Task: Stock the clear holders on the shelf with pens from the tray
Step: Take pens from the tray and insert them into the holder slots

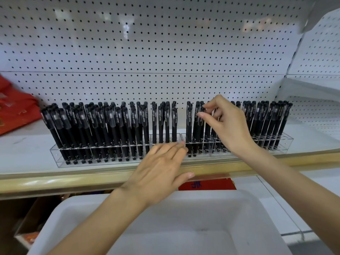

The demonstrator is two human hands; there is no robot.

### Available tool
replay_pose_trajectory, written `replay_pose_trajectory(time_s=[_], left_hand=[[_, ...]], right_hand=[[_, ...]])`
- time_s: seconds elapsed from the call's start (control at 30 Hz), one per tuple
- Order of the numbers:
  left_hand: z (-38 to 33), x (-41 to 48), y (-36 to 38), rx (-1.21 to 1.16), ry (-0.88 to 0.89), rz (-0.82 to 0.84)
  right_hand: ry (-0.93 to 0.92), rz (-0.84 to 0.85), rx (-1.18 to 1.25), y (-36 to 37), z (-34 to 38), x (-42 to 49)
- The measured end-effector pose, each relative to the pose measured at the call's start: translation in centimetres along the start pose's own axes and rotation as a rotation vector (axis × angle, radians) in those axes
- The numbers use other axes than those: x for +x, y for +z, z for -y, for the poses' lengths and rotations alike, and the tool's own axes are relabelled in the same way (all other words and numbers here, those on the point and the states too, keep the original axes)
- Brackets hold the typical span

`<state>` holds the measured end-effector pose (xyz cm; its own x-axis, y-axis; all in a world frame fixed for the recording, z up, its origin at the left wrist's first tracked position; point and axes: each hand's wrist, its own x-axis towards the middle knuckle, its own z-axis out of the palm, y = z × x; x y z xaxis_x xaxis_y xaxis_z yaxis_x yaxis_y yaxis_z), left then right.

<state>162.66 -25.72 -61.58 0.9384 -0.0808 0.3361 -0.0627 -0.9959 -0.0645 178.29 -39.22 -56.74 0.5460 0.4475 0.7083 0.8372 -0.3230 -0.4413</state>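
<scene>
Two clear holders stand side by side on the white shelf: the left holder (55,156) and the right holder (287,142), both packed with upright black pens (114,126). My left hand (161,168) lies flat with straight fingers, fingertips touching the front where the two holders meet. My right hand (226,124) reaches over the right holder and pinches the cap of one black pen (202,115) standing in it. The white tray (184,227) sits below in front of me, and no pens show in its visible part.
A white pegboard (165,52) backs the shelf. A red bag (16,111) lies at the shelf's left end. The shelf has a tan front edge (73,178). A red label (207,184) hangs below it. Brown boxes (27,218) sit lower left.
</scene>
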Motion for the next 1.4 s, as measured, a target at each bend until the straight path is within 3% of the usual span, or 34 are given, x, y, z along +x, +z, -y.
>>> replay_pose_trajectory(time_s=[0.23, 0.63, 0.8, 0.93, 1.17, 1.27, 1.4], left_hand=[[-0.2, 0.0, 0.0, -0.032, -0.01, 0.015], [-1.7, -3.6, -2.0, -0.149, 0.014, 0.145], [-3.1, -10.4, -1.0, -0.402, -0.07, 0.315], [-4.3, -15.9, 0.2, -0.581, -0.2, 0.527], [-4.7, -21.3, 1.9, -0.692, -0.331, 0.803], [-4.6, -22.5, 2.4, -0.732, -0.34, 0.939], [-4.9, -23.2, 2.8, -0.795, -0.387, 0.962]], right_hand=[[-0.064, 0.025, -0.059, -0.3, -0.1, 0.0], [-0.115, 0.26, -0.359, -3.1, 1.7, -5.5], [-0.129, 0.515, -0.259, -3.3, 4.3, -12.9], [0.033, 0.876, -0.183, -2.4, 6.0, -18.7], [0.277, 1.432, -0.049, -2.1, 7.8, -24.7], [0.276, 1.557, -0.027, -2.1, 7.9, -26.1], [0.347, 1.639, 0.024, -2.2, 7.8, -26.7]])
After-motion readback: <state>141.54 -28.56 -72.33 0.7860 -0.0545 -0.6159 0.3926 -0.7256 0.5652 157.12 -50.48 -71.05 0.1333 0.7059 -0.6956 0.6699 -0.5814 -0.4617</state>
